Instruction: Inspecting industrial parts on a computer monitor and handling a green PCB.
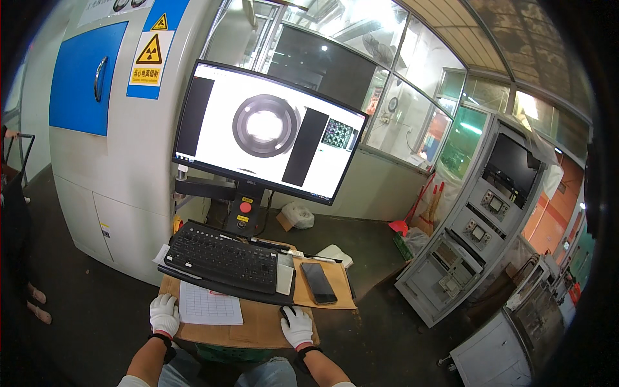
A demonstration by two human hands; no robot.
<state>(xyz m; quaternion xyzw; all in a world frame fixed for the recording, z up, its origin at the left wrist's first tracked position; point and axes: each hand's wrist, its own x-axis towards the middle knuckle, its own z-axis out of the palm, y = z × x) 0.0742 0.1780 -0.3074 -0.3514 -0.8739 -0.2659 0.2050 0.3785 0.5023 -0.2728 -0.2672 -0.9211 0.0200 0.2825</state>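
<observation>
Resting flat, left hand (164, 314) in a white glove, fingers together and lightly curled, gripping nothing, sitting on the near left edge of the brown cardboard board (258, 326) just left of the lined paper sheet (209, 304). Right hand (296, 326) gloved too, lying palm down on the same board, fingers loosely spread, pinching nothing, fingertips touching or almost touching the near edge of the black keyboard (222, 257). Both forearms coming up from the near edge, wrists banded in black, elbows tucked, hands well apart. Sitting right of the keyboard, a dark phone (318, 282) on an orange pad, with a pen just beyond it. Glowing on the far side, the monitor (267, 132), showing a dark ring on a white field. Possibly risky from here: leaning weight on the near edge of the board, tipping it and sliding the phone off the right side. Also likely enough: gloved fingertips catching two keys at once, or brushing the loose sheet off toward the floor.
</observation>
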